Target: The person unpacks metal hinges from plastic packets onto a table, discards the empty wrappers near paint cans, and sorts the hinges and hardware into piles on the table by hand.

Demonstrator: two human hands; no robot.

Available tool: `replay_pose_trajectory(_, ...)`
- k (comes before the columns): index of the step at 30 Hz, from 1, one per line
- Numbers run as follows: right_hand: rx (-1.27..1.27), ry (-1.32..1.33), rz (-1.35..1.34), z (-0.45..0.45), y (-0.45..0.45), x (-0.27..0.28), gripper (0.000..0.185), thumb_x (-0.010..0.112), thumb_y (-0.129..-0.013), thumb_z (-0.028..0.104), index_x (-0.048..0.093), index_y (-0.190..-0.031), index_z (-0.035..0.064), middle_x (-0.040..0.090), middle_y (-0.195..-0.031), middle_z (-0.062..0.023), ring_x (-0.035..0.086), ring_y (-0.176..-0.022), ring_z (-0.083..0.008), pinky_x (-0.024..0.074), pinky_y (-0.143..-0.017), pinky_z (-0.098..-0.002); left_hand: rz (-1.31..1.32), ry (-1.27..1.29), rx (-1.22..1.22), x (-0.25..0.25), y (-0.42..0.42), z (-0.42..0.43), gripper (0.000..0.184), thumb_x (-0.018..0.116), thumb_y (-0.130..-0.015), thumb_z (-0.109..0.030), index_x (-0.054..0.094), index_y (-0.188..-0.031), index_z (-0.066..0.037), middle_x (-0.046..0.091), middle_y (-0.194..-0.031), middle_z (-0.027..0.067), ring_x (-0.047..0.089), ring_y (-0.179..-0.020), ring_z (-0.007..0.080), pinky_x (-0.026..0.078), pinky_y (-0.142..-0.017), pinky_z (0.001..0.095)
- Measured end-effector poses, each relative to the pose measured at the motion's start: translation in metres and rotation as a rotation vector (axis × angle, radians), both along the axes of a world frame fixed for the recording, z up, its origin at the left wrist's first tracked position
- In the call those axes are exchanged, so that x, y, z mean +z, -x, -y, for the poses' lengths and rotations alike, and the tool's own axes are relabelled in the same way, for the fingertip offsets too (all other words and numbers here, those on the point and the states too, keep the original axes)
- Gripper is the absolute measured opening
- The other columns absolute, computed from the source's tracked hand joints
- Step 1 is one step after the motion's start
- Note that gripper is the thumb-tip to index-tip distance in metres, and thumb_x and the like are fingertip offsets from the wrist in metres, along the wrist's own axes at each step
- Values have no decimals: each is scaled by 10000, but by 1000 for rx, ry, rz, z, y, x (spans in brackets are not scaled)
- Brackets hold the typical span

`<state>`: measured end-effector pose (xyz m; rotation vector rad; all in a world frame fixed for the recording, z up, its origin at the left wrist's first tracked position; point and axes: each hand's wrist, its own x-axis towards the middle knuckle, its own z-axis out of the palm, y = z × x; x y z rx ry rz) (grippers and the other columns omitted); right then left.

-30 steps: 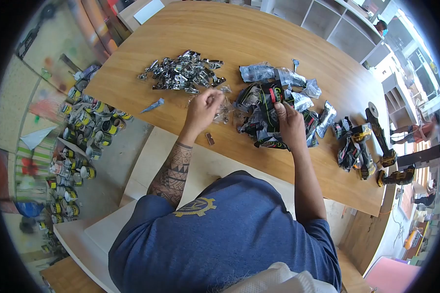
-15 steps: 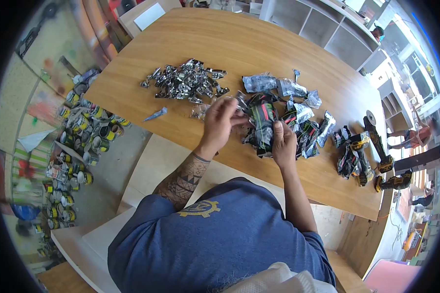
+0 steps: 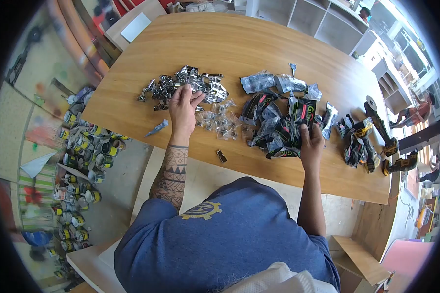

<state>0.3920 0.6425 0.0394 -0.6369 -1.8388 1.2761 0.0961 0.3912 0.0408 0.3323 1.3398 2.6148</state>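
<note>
My left hand (image 3: 182, 115) is over the near side of a pile of shiny metal cabinet hinges (image 3: 208, 88), its fingers closed on a hinge that blends into the pile. In my right hand (image 3: 312, 141) is a black plastic packet (image 3: 305, 111) with green and red print, held upright between thumb and fingers. Below and beside it lie several more black and clear packets (image 3: 261, 110). Small clear bags of hardware (image 3: 222, 119) sit between the hinges and the packets. One dark metal piece (image 3: 221, 156) lies near the table's front edge.
On the right of the wooden table (image 3: 220, 44) are yellow-black power tools (image 3: 393, 149) and more crumpled packets (image 3: 359, 151). A torn wrapper strip (image 3: 157, 128) is at the left edge. Many paint cans (image 3: 105, 161) stand on the floor at left. People are in the background at right.
My left hand has moved left from the packets to the hinge pile. My right hand has shifted right with a packet. The small bags and the dark piece now show.
</note>
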Motion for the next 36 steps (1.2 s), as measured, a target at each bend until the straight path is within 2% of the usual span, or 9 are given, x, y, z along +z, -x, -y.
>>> replay_pose_trajectory(5,-104,-22,90,-11,0,10,181,618,-1098,150,659,-1173,-10,684,-940,11,561,-824,-54,455,-740,-218,-194,122,7,-7,19,12,225,594,-1105,-192,643,-1142,25,653,-1043,83,722,-975,213,667,-896,389)
replay_pose_trajectory(9,-128,-3,64,-15,16,53,286,696,-1051,175,634,-1236,-33,710,-901,-58,600,-796,-77,492,-707,-261,26,45,200,-10,73,36,311,567,-1095,-180,575,-1246,92,608,-1234,208,698,-1085,322,652,-949,418)
replay_pose_trajectory(10,-134,-97,107,-32,22,50,391,688,-1056,223,607,-1331,-43,773,-1077,-151,689,-964,-126,541,-838,-290,31,48,186,-14,87,44,360,573,-1091,-186,539,-1301,105,594,-1260,226,694,-1090,334,648,-961,423)
replay_pose_trajectory(15,-101,-227,421,-71,62,60,524,728,-1000,336,602,-1383,3,774,-996,-257,775,-913,-329,591,-816,-412,159,97,182,-30,128,60,545,604,-1090,-225,395,-1476,98,515,-1394,255,639,-1206,363,639,-990,434)
replay_pose_trajectory(21,-220,-403,374,-95,34,40,487,779,-934,372,712,-1172,-47,762,-1004,-254,740,-973,-421,570,-870,-475,-575,981,69,-84,154,108,614,686,-1049,-162,401,-1526,101,485,-1457,240,622,-1243,341,635,-973,403)
replay_pose_trajectory(23,-351,-301,395,-112,8,39,458,770,-957,341,709,-1247,-7,764,-1034,-237,746,-984,-364,573,-890,-441,168,264,93,-68,138,105,586,726,-1027,-192,472,-1495,52,571,-1353,179,657,-1148,292,637,-949,382)
replay_pose_trajectory(27,-669,-628,582,-175,-60,-9,558,825,-864,352,672,-1301,40,681,-1134,-258,631,-1109,-444,489,-1023,-526,210,336,217,-43,106,113,533,722,-1033,-255,526,-1458,1,605,-1298,137,658,-1064,245,628,-932,372)
replay_pose_trajectory(32,-192,-636,945,-174,-78,-18,742,859,-762,257,568,-1435,149,478,-1426,-245,484,-1302,-473,512,-1048,-558,99,451,234,-25,67,97,427,697,-1050,-274,599,-1403,-55,626,-1242,49,630,-980,149,583,-864,314)
replay_pose_trajectory(36,-124,-700,836,-159,-68,-24,767,881,-765,322,569,-1458,226,464,-1454,-232,425,-1393,-483,395,-1142,-622,4,480,146,1,16,48,390,687,-1056,-255,618,-1395,-74,638,-1184,4,625,-944,110,572,-834,293)
